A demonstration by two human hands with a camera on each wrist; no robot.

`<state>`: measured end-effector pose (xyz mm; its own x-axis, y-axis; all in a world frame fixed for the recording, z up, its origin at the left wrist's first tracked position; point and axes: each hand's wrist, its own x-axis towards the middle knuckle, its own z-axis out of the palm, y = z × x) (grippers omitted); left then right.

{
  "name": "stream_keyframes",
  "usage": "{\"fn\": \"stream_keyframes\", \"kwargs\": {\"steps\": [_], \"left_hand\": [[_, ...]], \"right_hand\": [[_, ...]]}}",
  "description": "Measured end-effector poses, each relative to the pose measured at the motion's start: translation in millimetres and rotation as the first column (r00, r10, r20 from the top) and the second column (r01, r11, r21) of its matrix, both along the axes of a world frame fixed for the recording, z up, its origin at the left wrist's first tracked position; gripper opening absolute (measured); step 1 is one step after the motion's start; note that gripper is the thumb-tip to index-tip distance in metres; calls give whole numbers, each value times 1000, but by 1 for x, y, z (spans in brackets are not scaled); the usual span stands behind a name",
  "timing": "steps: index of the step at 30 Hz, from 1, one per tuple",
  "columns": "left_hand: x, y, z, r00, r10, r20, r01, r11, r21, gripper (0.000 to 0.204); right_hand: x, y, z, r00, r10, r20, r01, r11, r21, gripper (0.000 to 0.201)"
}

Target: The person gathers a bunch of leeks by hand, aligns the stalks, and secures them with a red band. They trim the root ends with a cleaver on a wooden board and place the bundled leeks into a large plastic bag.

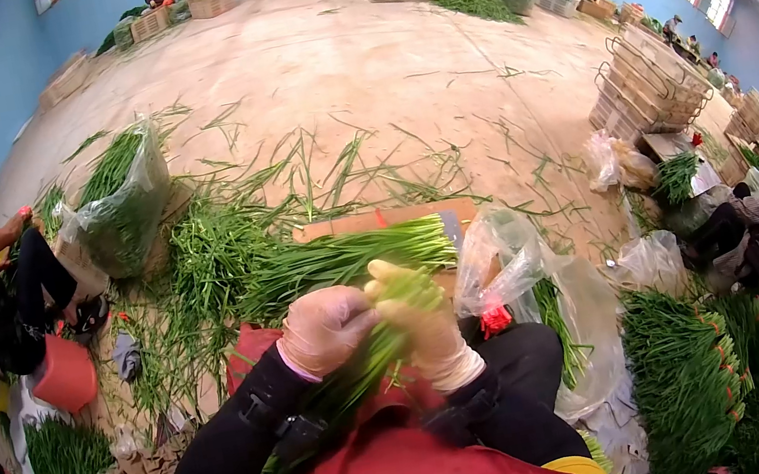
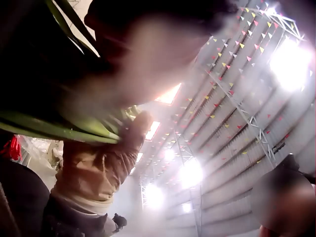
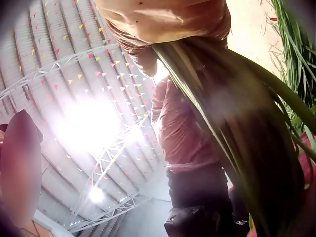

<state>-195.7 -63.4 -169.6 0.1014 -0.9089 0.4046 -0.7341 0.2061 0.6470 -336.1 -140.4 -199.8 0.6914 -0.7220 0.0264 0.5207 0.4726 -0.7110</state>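
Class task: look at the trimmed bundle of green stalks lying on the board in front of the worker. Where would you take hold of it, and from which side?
Take the bundle of stalks around its middle, coming down from above. It lies flat, long and narrow, so a mid-length grip probably keeps both ends from drooping.

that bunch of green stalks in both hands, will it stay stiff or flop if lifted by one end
The bunch of green stalks would probably sag: the stalks are long, thin and loose. Both gloved hands, left hand and right hand, grip it, suggesting it splays easily. Likely light.
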Motion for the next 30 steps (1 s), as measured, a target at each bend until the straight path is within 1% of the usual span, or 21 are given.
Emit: {"fn": "stream_keyframes", "kwargs": {"steps": [2,4,6,7,8,9,11,12,13,14,15,16,18,20,22,24,25,26,28,29,30], "left_hand": [[-2,-1,-2,1000,3,2,-3,1000,-20,11],[-5,-2,1,992,0,130,2,1000,-20,11],[-10,-1,3,998,-39,54,39,999,-5,12],[-10,0,0,998,-42,56,42,999,-2,15],[-9,4,-6,998,-46,49,45,999,18,19],[-6,10,-5,994,-100,39,95,989,113,21],[10,18,-17,983,-178,55,155,946,286,23],[22,24,-32,973,-210,91,165,919,359,24],[34,30,-47,970,-204,133,127,889,439,24],[48,37,-59,962,-204,180,87,859,505,23],[60,44,-68,963,-199,180,60,815,577,23],[72,51,-74,963,-196,186,33,770,637,23],[93,63,-78,970,-200,137,55,732,679,21],[98,72,-68,997,-60,-46,75,723,686,20],[110,77,-67,996,-89,-15,79,791,607,23],[106,74,-43,984,88,-154,23,795,606,21],[116,73,-50,970,98,-222,37,845,533,25],[117,70,-44,892,125,-434,117,864,490,29],[110,59,-18,842,94,-532,133,918,374,33],[103,51,-3,829,54,-557,150,938,314,35],[95,45,12,814,18,-581,162,953,256,37]], "right_hand": [[0,1,8,1000,-3,-16,3,999,-39,44],[-2,0,10,1000,10,1,-10,1000,29,39],[-8,-5,12,998,-50,-36,48,997,-63,33],[-11,-7,19,985,-154,-80,146,984,-101,26],[-17,-16,24,995,-81,54,82,997,-12,19],[-26,-27,30,994,-79,77,86,991,-101,12],[-62,-60,40,992,-125,-9,118,957,-263,15],[-73,-64,50,982,-153,114,168,976,-140,17],[-92,-72,67,963,-268,27,268,945,-186,20],[-115,-89,71,968,-227,111,250,918,-307,25],[-129,-95,79,928,-288,237,339,917,-210,28],[-147,-100,87,898,-418,141,440,833,-336,33],[-180,-113,95,915,-377,145,403,835,-375,36],[-200,-118,101,890,-433,140,453,806,-382,38],[-213,-120,103,866,-481,138,495,782,-378,40],[-212,-118,105,872,-446,201,489,776,-398,35],[-205,-120,103,914,-323,246,403,793,-457,33],[-212,-140,90,814,-579,-52,429,658,-619,34],[-184,-130,80,813,-580,-50,491,730,-475,39],[-177,-116,99,869,-492,-44,360,691,-627,36],[-168,-99,112,934,-335,124,341,735,-586,34]]}}
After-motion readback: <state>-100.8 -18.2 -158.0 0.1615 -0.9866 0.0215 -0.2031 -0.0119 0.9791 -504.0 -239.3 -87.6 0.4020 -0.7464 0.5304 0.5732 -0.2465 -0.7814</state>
